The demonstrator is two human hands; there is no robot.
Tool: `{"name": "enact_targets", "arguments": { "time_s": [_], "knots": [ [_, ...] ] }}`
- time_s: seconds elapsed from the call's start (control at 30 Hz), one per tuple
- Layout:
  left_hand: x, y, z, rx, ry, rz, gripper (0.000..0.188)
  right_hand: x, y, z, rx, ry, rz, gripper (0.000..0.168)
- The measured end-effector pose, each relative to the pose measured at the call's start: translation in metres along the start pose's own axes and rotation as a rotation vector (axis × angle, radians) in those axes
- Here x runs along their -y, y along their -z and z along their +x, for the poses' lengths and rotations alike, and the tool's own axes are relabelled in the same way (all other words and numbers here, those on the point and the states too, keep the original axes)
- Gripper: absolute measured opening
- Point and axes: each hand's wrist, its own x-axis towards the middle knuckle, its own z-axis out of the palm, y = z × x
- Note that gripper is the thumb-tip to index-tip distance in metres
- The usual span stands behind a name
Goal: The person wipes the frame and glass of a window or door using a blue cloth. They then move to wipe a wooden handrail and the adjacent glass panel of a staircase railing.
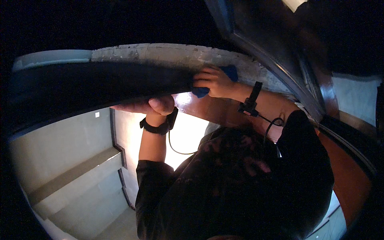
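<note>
A blue cloth is under my right hand, which presses it to the right end of a long dark panel. Parts of the cloth stick out above and below the fingers, which look slightly blurred. My left hand is against the lower edge of the same panel. Most of its fingers are hidden there, so their grip does not show. Each wrist wears a black strap, the left strap and the right strap, with a device and a cable.
A rough concrete ledge runs behind the panel. At the right, a dark frame slants down close to my right arm. Concrete steps with dark skirting lie below left. A glossy reddish-brown surface lies beneath my right forearm.
</note>
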Motion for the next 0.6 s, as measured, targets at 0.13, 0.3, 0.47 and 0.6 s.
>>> {"name": "enact_targets", "arguments": {
  "time_s": [0.13, 0.3, 0.47, 0.6],
  "knots": [
    [0.001, 0.011, -0.004, 0.022, -0.022, 0.035, 0.09, 0.015, 0.026, 0.045, -0.17, 0.069, 0.176, 0.043],
    [-0.003, 0.016, -0.041, 0.02, 0.005, 0.019, 0.091, 0.022, 0.017, 0.02, -0.225, 0.003, 0.2, 0.047],
    [-0.031, 0.009, -0.033, -0.007, 0.145, 0.14, 0.089, 0.03, -0.001, -0.004, -0.222, -0.067, 0.115, 0.041],
    [-0.051, 0.005, -0.06, 0.057, 0.128, 0.174, 0.085, 0.079, 0.015, 0.006, -0.467, -0.059, 0.209, 0.03]
  ]
}}
